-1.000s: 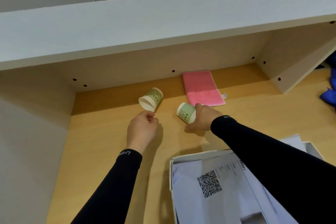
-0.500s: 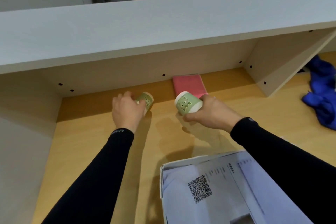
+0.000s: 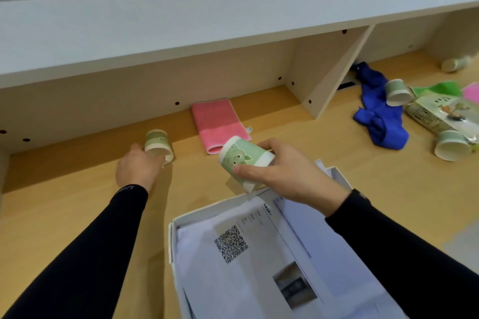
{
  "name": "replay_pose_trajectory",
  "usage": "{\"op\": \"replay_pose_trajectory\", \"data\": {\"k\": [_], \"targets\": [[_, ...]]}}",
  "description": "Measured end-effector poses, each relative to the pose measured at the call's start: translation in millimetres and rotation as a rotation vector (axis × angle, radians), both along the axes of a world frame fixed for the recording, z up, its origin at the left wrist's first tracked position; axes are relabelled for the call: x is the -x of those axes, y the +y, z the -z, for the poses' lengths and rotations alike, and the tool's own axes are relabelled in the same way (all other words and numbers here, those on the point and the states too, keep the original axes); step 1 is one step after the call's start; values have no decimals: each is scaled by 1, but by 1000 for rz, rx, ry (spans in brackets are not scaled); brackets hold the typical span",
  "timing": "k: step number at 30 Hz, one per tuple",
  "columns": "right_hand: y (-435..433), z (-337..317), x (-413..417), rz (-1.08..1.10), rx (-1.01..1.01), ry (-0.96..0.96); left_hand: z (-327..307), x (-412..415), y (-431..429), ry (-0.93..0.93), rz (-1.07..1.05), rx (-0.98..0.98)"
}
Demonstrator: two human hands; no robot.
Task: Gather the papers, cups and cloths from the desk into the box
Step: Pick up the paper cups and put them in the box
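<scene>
My right hand [image 3: 283, 176] grips a green paper cup [image 3: 242, 156] on its side, lifted just above the far edge of the white box [image 3: 173, 235]. Printed papers [image 3: 241, 261], one with a QR code, fill the box. My left hand [image 3: 137, 167] is closed around a second green cup [image 3: 156, 143] that lies on the desk under the shelf. A pink cloth [image 3: 219, 124] lies flat behind the two cups. To the right lie a blue cloth [image 3: 379, 114], a green cloth [image 3: 440, 88] and several more paper cups [image 3: 452, 144].
A grey shelf [image 3: 233, 15] overhangs the back of the wooden desk [image 3: 64, 202], with a slanted support panel [image 3: 329, 70] right of the pink cloth. A printed plastic bag [image 3: 435, 112] lies at the far right among the cups.
My right hand has lifted its cup and brought it back toward the box. My left hand has closed on the other cup. The view has swung right, revealing more cloths and cups.
</scene>
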State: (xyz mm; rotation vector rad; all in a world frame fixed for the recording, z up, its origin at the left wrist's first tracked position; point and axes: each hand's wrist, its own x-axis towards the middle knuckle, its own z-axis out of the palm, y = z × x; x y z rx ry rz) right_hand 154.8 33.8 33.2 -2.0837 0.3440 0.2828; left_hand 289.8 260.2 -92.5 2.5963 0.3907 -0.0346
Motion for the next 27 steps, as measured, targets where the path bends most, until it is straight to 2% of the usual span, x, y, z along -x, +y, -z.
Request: {"op": "replay_pose_trajectory", "data": {"k": [4, 8, 10, 12, 14, 16, 18, 21, 27], "targets": [[1, 0, 2, 17, 0, -12, -3, 9, 1, -62, -21, -27], [4, -1, 2, 44, 43, -8, -24, 24, 1, -117, -21, 91], [6, -1, 0, 66, 21, -19, -51, 37, -12, -203, 22, 266], [10, -3, 0, 102, -32, -45, -82, 58, -29, -218, 142, 537], [14, -7, 1, 125, -86, -76, -111, 84, -47, -87, 271, 837], [18, -14, 5, 108, -149, -95, -128, 105, -59, 60, 359, 991], [17, -22, 13, 70, -195, -93, -138, 118, -63, 82, 372, 1021], [9, -31, 30, -54, -159, -46, -143, 131, -58, 95, 373, 1023], [-10, -21, 67, -269, 17, 168, -136, 168, -51, 338, 445, 835]]}}
